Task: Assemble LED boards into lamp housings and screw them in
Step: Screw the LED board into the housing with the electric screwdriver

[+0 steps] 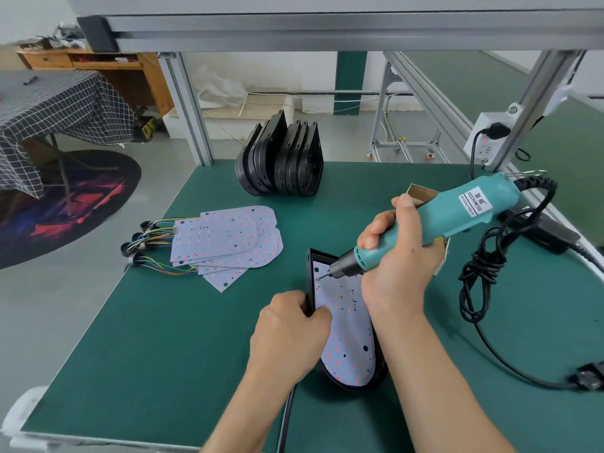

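Note:
A black lamp housing [380,371] lies on the green table in front of me, with a white LED board [349,341] seated inside it. My left hand [291,331] grips the housing's left rim, thumb resting on the board. My right hand [397,256] holds a teal electric screwdriver [457,210], tilted down to the left. Its bit tip touches the board near the far left corner. A fan of loose LED boards [228,240] with coloured wires lies to the left. Several empty black housings [281,158] stand stacked at the far edge.
The screwdriver's black cable [483,266] coils across the right side of the table to an adapter [588,380]. A small cardboard box [421,192] sits behind my right hand. A power strip [490,135] hangs on the right frame post. The green mat [163,322] ends close at the left.

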